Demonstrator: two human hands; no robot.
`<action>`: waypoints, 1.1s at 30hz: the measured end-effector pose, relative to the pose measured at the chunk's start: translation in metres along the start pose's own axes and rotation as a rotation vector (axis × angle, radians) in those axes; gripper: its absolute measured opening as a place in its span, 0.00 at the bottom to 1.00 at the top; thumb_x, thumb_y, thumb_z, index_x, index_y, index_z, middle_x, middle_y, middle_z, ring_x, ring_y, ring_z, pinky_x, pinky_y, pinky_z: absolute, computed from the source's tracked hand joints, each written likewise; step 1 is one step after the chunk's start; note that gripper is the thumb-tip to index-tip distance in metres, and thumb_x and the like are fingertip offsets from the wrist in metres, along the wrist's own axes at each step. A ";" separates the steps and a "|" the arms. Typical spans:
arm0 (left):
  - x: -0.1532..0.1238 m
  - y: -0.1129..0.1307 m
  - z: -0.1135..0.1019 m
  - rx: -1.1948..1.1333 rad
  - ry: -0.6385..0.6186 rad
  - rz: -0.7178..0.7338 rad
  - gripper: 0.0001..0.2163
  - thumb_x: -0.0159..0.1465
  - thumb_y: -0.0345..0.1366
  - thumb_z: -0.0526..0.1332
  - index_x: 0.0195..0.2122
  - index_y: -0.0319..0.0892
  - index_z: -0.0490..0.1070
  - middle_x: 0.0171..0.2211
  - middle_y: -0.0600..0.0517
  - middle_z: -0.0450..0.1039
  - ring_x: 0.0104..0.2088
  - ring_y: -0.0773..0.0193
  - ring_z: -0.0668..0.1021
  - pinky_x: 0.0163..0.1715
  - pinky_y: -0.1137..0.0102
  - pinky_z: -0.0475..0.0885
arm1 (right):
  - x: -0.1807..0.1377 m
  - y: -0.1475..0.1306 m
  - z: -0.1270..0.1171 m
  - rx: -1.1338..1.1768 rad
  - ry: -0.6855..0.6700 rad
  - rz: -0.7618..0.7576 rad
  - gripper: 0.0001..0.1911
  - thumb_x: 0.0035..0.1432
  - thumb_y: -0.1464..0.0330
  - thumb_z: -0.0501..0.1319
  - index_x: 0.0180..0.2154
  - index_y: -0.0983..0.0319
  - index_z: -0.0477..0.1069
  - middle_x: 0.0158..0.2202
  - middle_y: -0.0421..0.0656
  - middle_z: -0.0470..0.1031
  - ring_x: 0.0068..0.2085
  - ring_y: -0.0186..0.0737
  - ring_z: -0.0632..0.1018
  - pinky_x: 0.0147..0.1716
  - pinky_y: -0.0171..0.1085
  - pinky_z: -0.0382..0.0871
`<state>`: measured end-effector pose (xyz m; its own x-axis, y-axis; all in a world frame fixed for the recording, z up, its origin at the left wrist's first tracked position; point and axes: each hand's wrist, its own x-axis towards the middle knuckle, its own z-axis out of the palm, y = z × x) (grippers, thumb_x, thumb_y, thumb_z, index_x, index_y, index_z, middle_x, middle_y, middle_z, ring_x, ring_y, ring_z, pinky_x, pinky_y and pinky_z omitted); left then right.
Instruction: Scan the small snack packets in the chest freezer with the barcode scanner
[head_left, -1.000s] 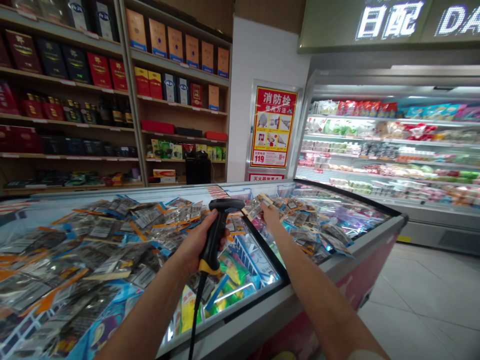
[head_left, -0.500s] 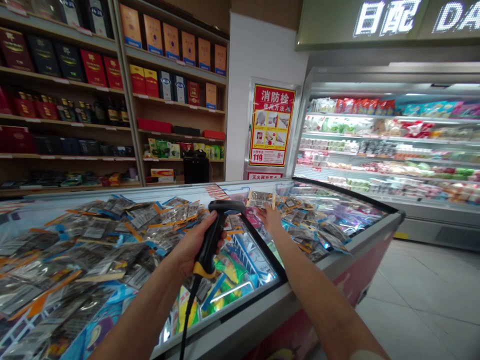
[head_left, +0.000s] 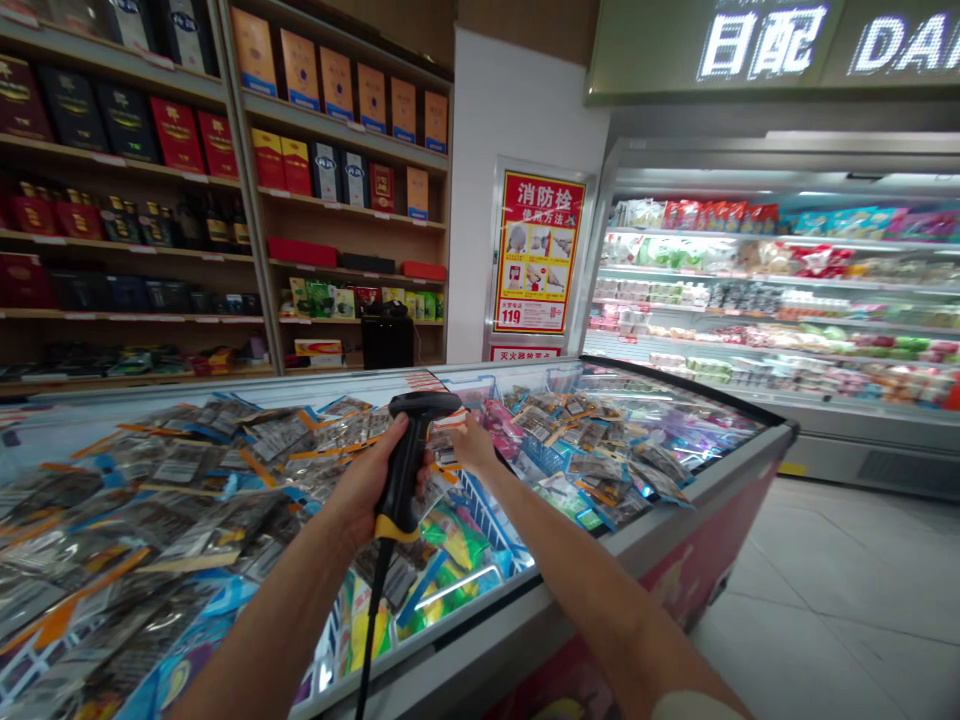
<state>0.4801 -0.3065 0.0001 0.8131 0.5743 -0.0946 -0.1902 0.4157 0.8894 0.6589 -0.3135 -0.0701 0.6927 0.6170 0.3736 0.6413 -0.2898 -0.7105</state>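
My left hand is wrapped around the handle of a black and yellow barcode scanner, thumb near its top. A cable hangs down from the handle. Just right of the scanner head, my right hand has its fingers closed on the edge of a clear packet with an orange strip; the scanner partly hides this packet. A big heap of similar dark-filled packets with blue and orange edges spreads over the freezer on the left. A smaller heap of packets lies on the right side.
The chest freezer has glass lids with dark frames, and green and yellow bags show inside. Shelves of boxed bottles stand behind. On the right are a lit refrigerated display and a tiled floor.
My right hand has come left from the right heap to beside the scanner and now grips a packet there. The packet it touched before lies on the right heap. The scanner has shifted slightly left.
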 end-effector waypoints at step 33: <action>0.000 -0.009 0.002 0.007 -0.065 -0.053 0.13 0.58 0.43 0.53 0.28 0.36 0.65 0.18 0.52 0.67 0.14 0.73 0.68 0.12 0.78 0.63 | 0.028 0.085 -0.074 0.272 0.306 0.183 0.15 0.43 0.67 0.55 0.36 0.66 0.63 0.30 0.43 0.73 0.33 0.39 0.74 0.30 0.34 0.66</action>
<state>0.4829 -0.3112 -0.0071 0.8562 0.5042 -0.1125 -0.1423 0.4396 0.8869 0.7568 -0.3750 -0.0762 0.8787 0.3167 0.3572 0.4171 -0.1455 -0.8971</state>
